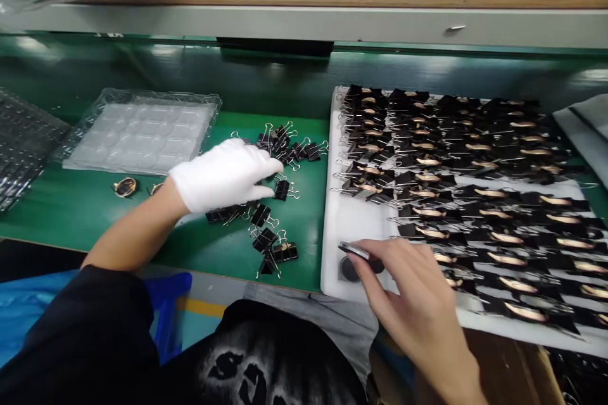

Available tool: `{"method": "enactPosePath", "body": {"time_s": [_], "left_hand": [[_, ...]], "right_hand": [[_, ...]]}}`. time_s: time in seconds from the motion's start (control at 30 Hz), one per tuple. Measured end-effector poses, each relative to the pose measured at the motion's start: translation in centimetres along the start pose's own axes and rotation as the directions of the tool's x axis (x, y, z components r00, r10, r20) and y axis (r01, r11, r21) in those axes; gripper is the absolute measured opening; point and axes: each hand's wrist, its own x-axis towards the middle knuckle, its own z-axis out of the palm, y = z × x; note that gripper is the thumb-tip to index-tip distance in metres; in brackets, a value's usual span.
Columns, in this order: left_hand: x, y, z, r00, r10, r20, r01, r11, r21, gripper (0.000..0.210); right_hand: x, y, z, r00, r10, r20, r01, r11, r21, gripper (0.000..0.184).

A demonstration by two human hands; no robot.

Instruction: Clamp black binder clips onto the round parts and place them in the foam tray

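My left hand (228, 176), in a white glove, reaches over a loose heap of black binder clips (284, 155). Thumb and forefinger are parted near a single binder clip (282, 190), with no clip visible between them. Bare and closed, my right hand (411, 294) pinches a small flat dark piece with a silvery edge (355, 251) above the white tray (349, 218). Under that piece, a dark grey disc (349, 269) lies at the tray's near left corner. Rows of clipped black parts with tan edges (427, 195) fill much of the tray.
A clear plastic tray with round hollows (147, 130) lies at the left, beside a stack of clear trays (26, 145). A small gold-rimmed round piece (125, 187) sits on the green table (190, 234). A grey shelf edge (380, 25) crosses the back.
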Motion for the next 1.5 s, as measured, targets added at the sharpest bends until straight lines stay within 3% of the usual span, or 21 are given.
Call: {"method": "enactPosePath", "body": {"time_s": [0.13, 0.23, 0.37, 0.47, 0.53, 0.57, 0.67, 0.8, 0.87, 0.93, 1.0, 1.2, 1.37, 1.43, 1.5], "left_hand": [[2.3, 3.4, 1.8, 1.0, -0.009, 0.003, 0.009, 0.998, 0.054, 0.049], [3.3, 4.7, 3.0, 0.999, 0.053, 0.011, -0.053, 0.998, 0.037, 0.039], [2.5, 3.6, 2.0, 0.994, 0.108, -0.034, -0.108, 0.994, -0.008, 0.046], [0.1, 0.8, -0.1, 0.991, -0.108, -0.075, 0.104, 0.993, -0.055, 0.049], [-2.6, -1.5, -0.6, 0.932, -0.346, -0.108, 0.335, 0.936, -0.112, 0.048], [-4.3, -2.6, -0.3, 0.877, -0.465, -0.122, 0.449, 0.883, -0.138, 0.046], [-9.7, -4.5, 2.7, 0.713, -0.688, -0.134, 0.682, 0.725, -0.098, 0.045], [-15.0, -3.3, 8.9, 0.558, -0.82, -0.126, 0.817, 0.569, -0.089, 0.062], [-16.2, -2.2, 11.1, 0.483, -0.866, -0.128, 0.835, 0.5, -0.23, 0.064], [-16.7, -1.5, 12.2, 0.443, -0.889, -0.116, 0.81, 0.452, -0.374, 0.063], [-16.8, -1.5, 12.3, 0.445, -0.891, -0.092, 0.783, 0.437, -0.442, 0.063], [-16.1, -2.5, 11.2, 0.541, -0.838, -0.062, 0.722, 0.501, -0.478, 0.07], [-14.8, -2.2, 8.5, 0.578, -0.767, -0.279, 0.468, 0.591, -0.657, 0.079], [-13.1, -1.3, 6.3, 0.636, -0.673, -0.378, 0.308, 0.67, -0.676, 0.08], [-10.4, 0.3, 3.9, 0.746, -0.507, -0.432, 0.132, 0.748, -0.65, 0.081]], "right_hand": [[1.0, -2.0, 4.0, 0.978, 0.156, -0.135, -0.13, 0.974, 0.183, 0.015], [1.3, -2.3, 5.8, 0.967, 0.221, -0.124, -0.185, 0.951, 0.249, 0.013], [1.1, -1.8, 6.4, 0.977, 0.206, -0.058, -0.185, 0.949, 0.254, 0.014], [0.8, -1.5, 6.4, 0.977, 0.209, -0.036, -0.194, 0.949, 0.248, 0.013], [0.5, -1.5, 6.4, 0.978, 0.206, -0.041, -0.19, 0.951, 0.244, 0.013], [0.3, -1.5, 6.4, 0.979, 0.198, -0.048, -0.181, 0.953, 0.244, 0.013], [-0.2, -1.3, 6.4, 0.985, 0.156, -0.067, -0.135, 0.96, 0.245, 0.012], [-0.5, -1.1, 6.5, 0.994, 0.098, -0.051, -0.081, 0.964, 0.254, 0.013], [-0.5, -1.0, 6.5, 0.996, 0.078, -0.04, -0.066, 0.966, 0.251, 0.013], [-0.4, -1.1, 6.4, 0.997, 0.062, -0.04, -0.05, 0.968, 0.245, 0.014], [-0.3, -1.2, 6.4, 0.997, 0.054, -0.05, -0.04, 0.969, 0.244, 0.015], [-0.7, -1.4, 6.3, 0.992, 0.112, -0.065, -0.088, 0.952, 0.293, 0.014], [-0.6, -1.8, 6.5, 0.957, 0.25, -0.144, -0.175, 0.9, 0.4, 0.015], [-0.4, -1.8, 6.6, 0.928, 0.324, -0.184, -0.2, 0.85, 0.488, 0.017], [-0.1, -1.8, 6.8, 0.894, 0.383, -0.234, -0.184, 0.789, 0.586, 0.022]]}}
